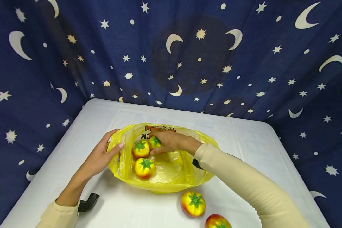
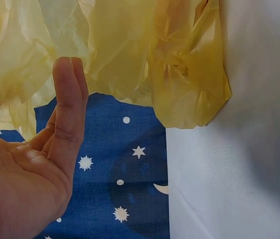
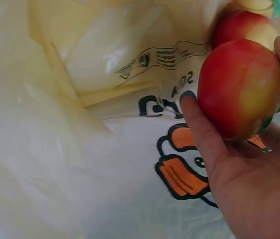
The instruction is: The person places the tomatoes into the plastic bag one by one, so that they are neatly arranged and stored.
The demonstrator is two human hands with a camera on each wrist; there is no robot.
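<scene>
- Head view, edges: the mouth of the yellow bag (image 1: 171, 189) gapes upward in a wide oval on the white table (image 1: 136, 205); inside it, open room lies to the right of the fruits.
- My left hand (image 1: 98, 156) is at the bag's left rim, thumb laid over the edge. My right hand (image 1: 171, 141) reaches inside, curled on one fruit (image 1: 155, 142) near the far wall.
- The bag is thin, see-through, crinkled plastic. The fruit is rounded and shiny, with a green star-shaped leaf on top, as are two other fruits (image 1: 145, 168) in the bag's left part.
- Two loose fruits (image 1: 193, 204) lie on the near side, one just beside the rim, the other cut off by the lower border. My right sleeve (image 1: 239, 174) crosses the bag's right rim and hides part of it. A black piece (image 1: 88, 202) sits by my left wrist; a starry blue curtain (image 1: 148, 79) closes off the far side.
- Left wrist view: my fingers stand straight and close together along the puckered plastic; the thumb is mostly out of sight.
- Right wrist view: my thumb and fingers grip the smooth red-yellow fruit from opposite sides. Another sits right behind it; whether they touch, I cannot tell. Black lettering (image 3: 152, 105) and an orange drawing (image 3: 182, 179) mark the bag's wall, and a loose fold slants at left.
</scene>
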